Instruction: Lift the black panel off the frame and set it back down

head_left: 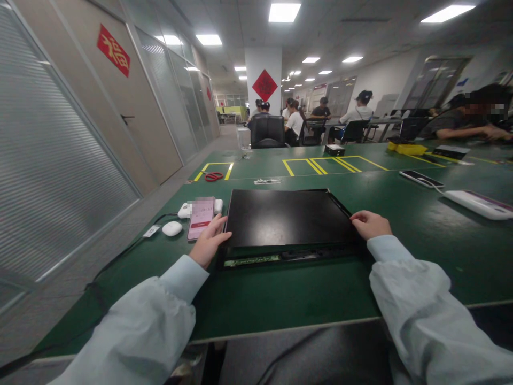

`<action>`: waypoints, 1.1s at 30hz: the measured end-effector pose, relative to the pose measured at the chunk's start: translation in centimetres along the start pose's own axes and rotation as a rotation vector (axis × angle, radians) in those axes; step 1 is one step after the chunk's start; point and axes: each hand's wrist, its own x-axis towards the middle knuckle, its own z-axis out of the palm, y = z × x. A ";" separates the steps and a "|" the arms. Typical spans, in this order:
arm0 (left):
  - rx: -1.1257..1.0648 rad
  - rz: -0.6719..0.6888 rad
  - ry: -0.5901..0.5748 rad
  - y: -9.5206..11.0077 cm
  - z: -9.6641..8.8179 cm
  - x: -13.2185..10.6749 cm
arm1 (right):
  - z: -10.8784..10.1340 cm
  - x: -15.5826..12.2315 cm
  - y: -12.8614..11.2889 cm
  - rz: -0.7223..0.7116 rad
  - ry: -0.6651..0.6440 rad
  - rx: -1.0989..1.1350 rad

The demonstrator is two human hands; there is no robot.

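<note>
A flat black display panel lies over a shallow black frame, with its near edge apart from the frame's near side. In that gap a strip of green circuit board shows. My left hand grips the panel's left edge, its thumb at the near corner and its fingers along the side. At the right edge, my right hand pinches the panel near the frame's rim, its fingertips partly hidden. Just left of my left hand lies a phone with a lit pink screen.
A white earbud case and cable sit to the left. Red scissors and small silvery pieces lie beyond the panel. Rightward are another phone, a white device and a yellow tray. People sit farther back.
</note>
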 end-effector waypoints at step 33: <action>0.998 0.261 -0.173 -1.1 -2.0 0.4 | 1.0 1.7 2.3 0.103 -0.053 0.069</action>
